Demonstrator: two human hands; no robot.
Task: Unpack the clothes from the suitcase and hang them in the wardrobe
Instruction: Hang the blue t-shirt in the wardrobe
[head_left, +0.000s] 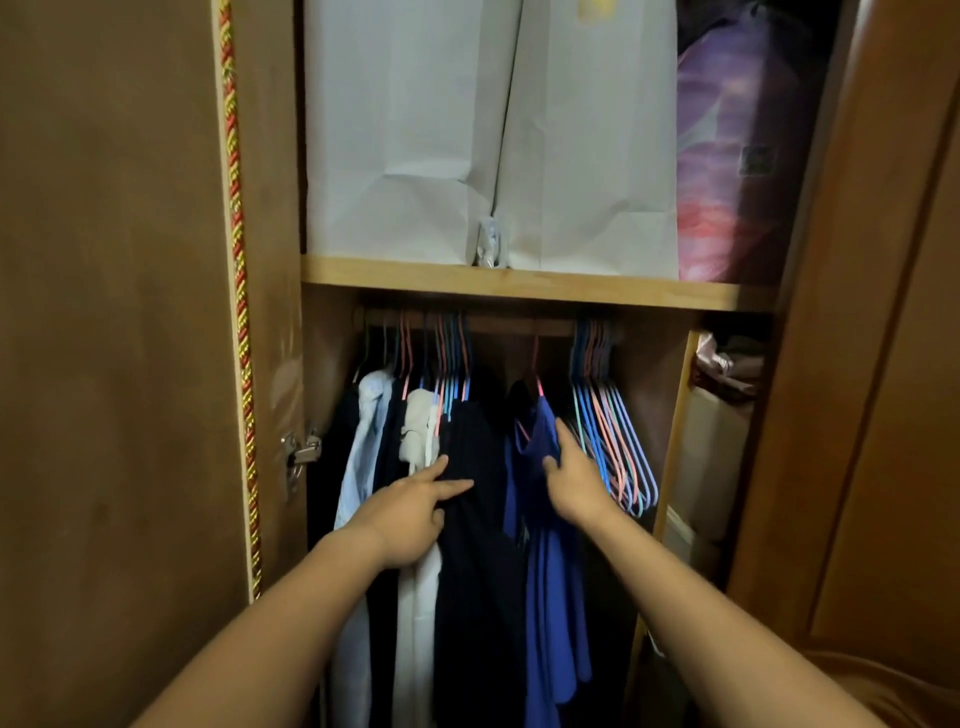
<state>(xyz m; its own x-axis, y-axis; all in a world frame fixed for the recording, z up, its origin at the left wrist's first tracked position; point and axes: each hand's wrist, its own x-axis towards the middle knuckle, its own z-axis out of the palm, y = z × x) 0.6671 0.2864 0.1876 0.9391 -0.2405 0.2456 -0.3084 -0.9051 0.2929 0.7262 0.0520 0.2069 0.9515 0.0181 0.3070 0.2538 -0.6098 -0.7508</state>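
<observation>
Both my hands reach into the open wardrobe under the rail (519, 328). My left hand (410, 512) touches a dark navy garment (478, 519) with two straight fingers; its other fingers are curled. My right hand (574, 475) lies with straight fingers on a blue garment (545, 571) that hangs on a pink hanger (536, 384). Left of these hang a white garment (418, 597) and a light blue shirt (363, 447). A bunch of bare coloured hangers (613, 431) hangs right of my right hand. No suitcase is in view.
The shelf (519, 283) above the rail carries two white paper bags (415, 130) and a purple bundle (737, 156). The left door (114, 364) stands open with a red and gold cord along its edge. A side compartment (722, 415) at the right holds folded things.
</observation>
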